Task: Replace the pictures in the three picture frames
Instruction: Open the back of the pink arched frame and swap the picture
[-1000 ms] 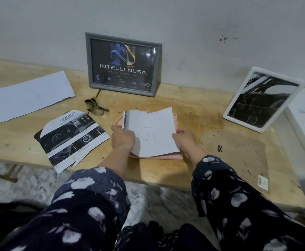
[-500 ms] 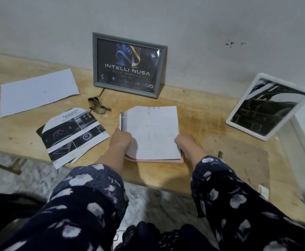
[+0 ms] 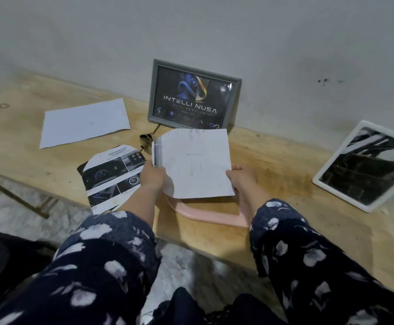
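Left hand (image 3: 153, 178), right hand (image 3: 242, 177), fingers gripping white sheet (image 3: 193, 163)

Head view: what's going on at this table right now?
A person holds a white sheet by its lower corners, left hand and right hand, above a pink frame lying flat on the wooden table. A grey frame and a white frame lean against the wall. A car brochure and blank paper lie to the left.

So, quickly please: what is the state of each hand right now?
Left hand: holds the left edge of the white sheet.
Right hand: holds the same sheet at its right edge.
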The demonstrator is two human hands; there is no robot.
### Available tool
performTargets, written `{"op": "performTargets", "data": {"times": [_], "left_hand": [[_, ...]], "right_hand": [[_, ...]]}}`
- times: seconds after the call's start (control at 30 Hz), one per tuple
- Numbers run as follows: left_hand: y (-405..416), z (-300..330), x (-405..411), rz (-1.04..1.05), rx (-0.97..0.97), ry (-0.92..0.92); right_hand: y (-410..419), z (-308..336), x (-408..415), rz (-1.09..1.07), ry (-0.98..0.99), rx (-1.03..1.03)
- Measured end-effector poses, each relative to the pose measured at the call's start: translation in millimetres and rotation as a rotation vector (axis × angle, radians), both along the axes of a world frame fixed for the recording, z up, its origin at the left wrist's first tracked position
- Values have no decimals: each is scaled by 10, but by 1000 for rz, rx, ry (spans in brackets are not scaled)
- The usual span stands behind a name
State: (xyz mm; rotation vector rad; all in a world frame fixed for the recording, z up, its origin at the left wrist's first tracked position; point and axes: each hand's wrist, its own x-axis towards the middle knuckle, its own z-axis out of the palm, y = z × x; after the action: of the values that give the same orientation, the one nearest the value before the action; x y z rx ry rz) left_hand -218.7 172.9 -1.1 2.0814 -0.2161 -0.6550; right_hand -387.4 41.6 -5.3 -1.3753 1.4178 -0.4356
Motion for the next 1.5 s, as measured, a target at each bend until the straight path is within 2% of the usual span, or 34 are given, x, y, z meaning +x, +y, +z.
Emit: {"op": "performTargets", "data": {"times": [0.37,0.67,0.83,1.03,1.23,1.37,1.5], "left_hand": [[572,53,1349,259,-61,-66],[638,-23,2832,91,94,-250],[563,-196,3458,62,163,-204],[472,-331,3866,32,124,-158],[398,-333,4039,-25,216,-227],[368,-305,3942,-28,347,-253],[335,-283,3654,-118,351,-318]], "right_hand": [[228,211,1705,242,23,-121],[167,162,3299,424,196,-315],[108,-31,3918,420,263,-293],[79,-182,4273,376,259,-218],[99,-222,4318,356,165,-180],[137,-153,4206,338,116,-196],[270,-90,3985,358,119,-233]]}}
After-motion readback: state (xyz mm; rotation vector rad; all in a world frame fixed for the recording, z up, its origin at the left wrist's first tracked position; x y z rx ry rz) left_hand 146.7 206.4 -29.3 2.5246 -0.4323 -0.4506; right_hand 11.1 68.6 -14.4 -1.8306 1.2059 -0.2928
